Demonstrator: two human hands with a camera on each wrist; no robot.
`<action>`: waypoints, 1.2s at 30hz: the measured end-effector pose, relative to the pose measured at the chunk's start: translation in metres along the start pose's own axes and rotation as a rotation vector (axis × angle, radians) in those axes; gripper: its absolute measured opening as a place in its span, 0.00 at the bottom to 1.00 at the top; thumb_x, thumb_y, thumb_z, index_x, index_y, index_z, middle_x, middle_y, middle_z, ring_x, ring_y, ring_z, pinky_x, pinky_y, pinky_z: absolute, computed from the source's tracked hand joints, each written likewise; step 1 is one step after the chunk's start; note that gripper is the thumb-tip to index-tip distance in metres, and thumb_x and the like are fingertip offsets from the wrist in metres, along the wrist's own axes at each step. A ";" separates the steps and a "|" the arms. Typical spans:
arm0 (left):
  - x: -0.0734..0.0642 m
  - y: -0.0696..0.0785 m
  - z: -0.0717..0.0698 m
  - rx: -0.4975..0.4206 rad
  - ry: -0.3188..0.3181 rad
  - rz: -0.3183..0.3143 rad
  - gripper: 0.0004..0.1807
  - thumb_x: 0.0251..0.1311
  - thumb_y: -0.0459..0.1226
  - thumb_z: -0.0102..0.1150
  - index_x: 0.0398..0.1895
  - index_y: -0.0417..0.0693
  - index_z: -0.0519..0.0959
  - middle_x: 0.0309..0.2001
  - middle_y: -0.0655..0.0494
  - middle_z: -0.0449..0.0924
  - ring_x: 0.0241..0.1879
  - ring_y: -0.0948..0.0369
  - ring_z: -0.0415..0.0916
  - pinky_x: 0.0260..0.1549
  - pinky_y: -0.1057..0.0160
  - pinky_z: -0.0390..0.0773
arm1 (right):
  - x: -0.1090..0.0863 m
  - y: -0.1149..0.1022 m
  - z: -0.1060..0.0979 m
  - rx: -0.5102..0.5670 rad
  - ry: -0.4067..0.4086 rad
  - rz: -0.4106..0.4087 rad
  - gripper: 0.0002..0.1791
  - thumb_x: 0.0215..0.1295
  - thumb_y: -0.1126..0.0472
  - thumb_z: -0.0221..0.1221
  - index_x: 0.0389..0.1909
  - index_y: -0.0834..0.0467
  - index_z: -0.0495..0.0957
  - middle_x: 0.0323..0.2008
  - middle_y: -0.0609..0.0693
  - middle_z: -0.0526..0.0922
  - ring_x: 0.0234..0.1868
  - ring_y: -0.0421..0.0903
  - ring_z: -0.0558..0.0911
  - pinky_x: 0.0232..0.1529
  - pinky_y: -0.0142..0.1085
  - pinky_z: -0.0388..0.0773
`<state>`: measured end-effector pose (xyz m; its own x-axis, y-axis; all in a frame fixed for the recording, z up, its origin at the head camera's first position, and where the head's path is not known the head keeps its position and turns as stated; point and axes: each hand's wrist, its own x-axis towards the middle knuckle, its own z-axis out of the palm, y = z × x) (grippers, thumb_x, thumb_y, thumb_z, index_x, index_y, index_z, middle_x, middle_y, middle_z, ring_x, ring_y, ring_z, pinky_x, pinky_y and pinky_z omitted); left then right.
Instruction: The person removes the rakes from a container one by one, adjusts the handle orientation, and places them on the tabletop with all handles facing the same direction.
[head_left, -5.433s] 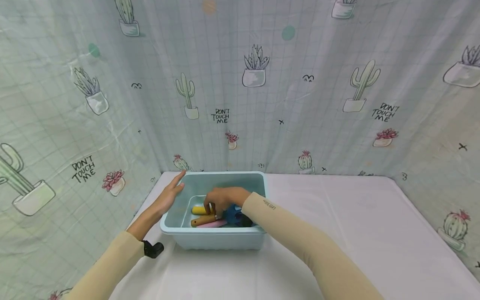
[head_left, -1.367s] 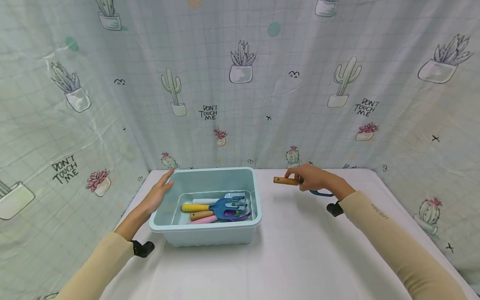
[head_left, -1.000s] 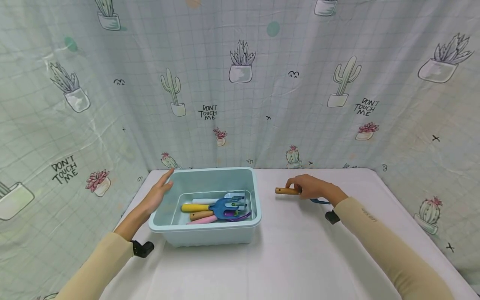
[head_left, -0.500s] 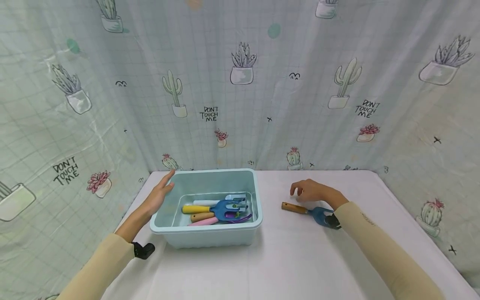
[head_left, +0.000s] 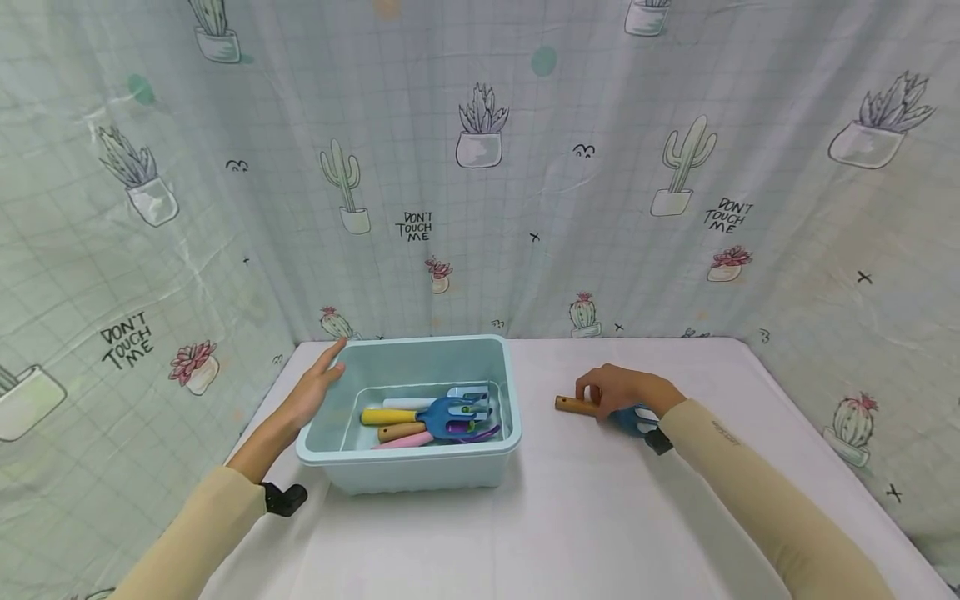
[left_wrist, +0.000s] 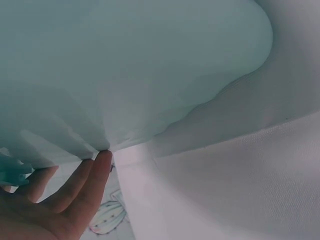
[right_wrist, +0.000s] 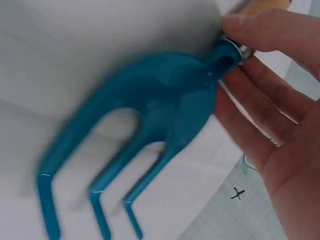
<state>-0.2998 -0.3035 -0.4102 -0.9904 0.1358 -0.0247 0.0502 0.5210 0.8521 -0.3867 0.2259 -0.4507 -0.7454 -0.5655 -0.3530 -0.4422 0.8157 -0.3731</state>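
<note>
My right hand (head_left: 621, 388) pinches a hand cultivator (right_wrist: 167, 97) near the joint of its wooden handle and blue three-pronged head, low over the table's right half. In the right wrist view, thumb and fingers lie on either side of its metal collar. The handle's end points left, towards a pale blue plastic bin (head_left: 408, 457). Against that bin's left wall rests my left hand (head_left: 309, 395); the left wrist view shows straight fingertips touching the outside. Inside the bin lie a yellow-handled blue garden fork (head_left: 390, 417), a wooden handle (head_left: 401, 431) and a pink handle (head_left: 407, 441).
A white tablecloth (head_left: 540, 533) covers the table. Behind and at both sides hangs a cactus-print curtain (head_left: 480, 217). In the bin, a light blue tool (head_left: 468, 392) lies at the back and a purple piece (head_left: 487, 434) at the front right.
My right hand carried the cultivator out of the bin to the table's right half. Half a second ago it was off the tool; now it pinches it again. My left hand stays at the bin.
</note>
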 end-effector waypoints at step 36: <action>0.001 0.002 0.000 0.000 -0.002 -0.040 0.33 0.84 0.44 0.28 0.86 0.57 0.34 0.85 0.41 0.29 0.82 0.34 0.32 0.74 0.25 0.41 | 0.008 -0.003 -0.004 -0.043 0.119 -0.040 0.19 0.62 0.74 0.64 0.48 0.50 0.86 0.42 0.48 0.86 0.45 0.46 0.78 0.53 0.45 0.81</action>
<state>-0.3008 -0.3027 -0.4086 -0.9914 0.1163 -0.0595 0.0107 0.5259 0.8505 -0.3937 0.2192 -0.4492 -0.7799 -0.5808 -0.2331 -0.4916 0.7990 -0.3463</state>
